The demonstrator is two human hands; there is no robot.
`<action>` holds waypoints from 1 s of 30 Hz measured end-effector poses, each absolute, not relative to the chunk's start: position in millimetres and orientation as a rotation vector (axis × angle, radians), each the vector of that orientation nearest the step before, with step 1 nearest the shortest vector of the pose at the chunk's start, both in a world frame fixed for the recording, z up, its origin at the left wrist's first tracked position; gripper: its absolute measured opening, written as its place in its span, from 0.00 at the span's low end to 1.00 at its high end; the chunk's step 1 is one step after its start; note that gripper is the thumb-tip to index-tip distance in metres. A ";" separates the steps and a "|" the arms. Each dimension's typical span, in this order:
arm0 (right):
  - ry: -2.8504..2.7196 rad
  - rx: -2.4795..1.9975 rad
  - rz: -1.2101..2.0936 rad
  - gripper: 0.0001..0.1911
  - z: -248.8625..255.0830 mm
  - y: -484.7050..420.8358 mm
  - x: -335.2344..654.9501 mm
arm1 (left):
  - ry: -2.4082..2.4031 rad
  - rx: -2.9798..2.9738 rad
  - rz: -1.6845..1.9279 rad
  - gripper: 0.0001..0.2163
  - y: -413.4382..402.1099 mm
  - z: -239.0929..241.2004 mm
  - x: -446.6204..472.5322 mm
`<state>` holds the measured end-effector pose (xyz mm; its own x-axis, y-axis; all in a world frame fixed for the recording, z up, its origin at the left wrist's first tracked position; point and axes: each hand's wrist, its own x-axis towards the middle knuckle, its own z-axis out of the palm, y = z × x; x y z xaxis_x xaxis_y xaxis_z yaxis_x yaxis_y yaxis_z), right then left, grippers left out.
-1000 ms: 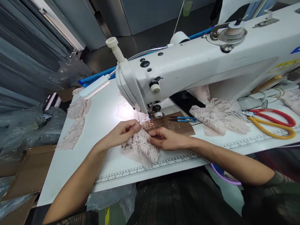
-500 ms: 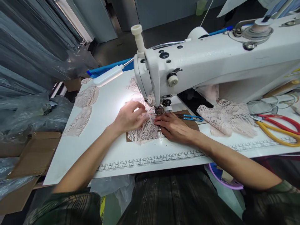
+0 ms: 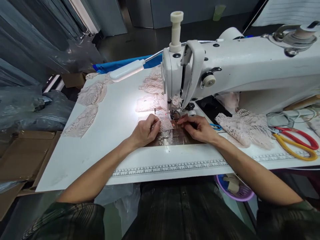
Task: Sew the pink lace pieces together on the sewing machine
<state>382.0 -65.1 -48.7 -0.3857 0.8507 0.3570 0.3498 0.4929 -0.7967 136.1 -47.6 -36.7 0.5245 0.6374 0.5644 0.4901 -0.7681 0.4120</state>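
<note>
My left hand point(image 3: 147, 131) is curled over the near left part of a pale pink lace piece point(image 3: 166, 122), thumb against forefinger; whether they pinch the lace I cannot tell, as my knuckles hide it. My right hand point(image 3: 198, 128) has its thumb and forefinger drawn close together just right of the presser foot point(image 3: 174, 115), and I cannot make out anything between them. The lace lies at the foot, over a shiny brown plate point(image 3: 180, 136) that my hands partly cover. Behind my right hand only the blue loop of the thread snips point(image 3: 215, 126) shows. The sewing machine point(image 3: 237, 63) runs off the right edge, and its head hides part of two more lace pieces point(image 3: 150, 102) beyond the needle. Farther left, several overlapping lace pieces point(image 3: 90, 93) are hard to count. On the right sit one lace bundle point(image 3: 246, 128) and one pair of scissors point(image 3: 300, 151), with one red handle and one yellow, its blade tips hidden. One lamp point(image 3: 127, 70) lights the tabletop point(image 3: 112, 116).
</note>
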 end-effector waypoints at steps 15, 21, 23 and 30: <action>-2.256 -0.937 0.510 0.22 -50.9 -62.3 383.5 | 0.505 3.030 0.821 0.05 -51.8 -33.2 128.2; -2.509 -1.105 0.156 0.20 -50.6 -61.3 369.2 | 0.304 3.046 0.889 0.02 -48.4 -31.6 127.0; -2.523 -1.209 0.117 0.20 -47.6 -62.8 364.2 | 0.273 3.038 0.893 0.03 -48.2 -32.6 126.7; -2.366 -1.162 0.335 0.21 -52.1 -60.4 375.8 | 0.343 3.024 0.919 0.05 -53.9 -37.2 131.2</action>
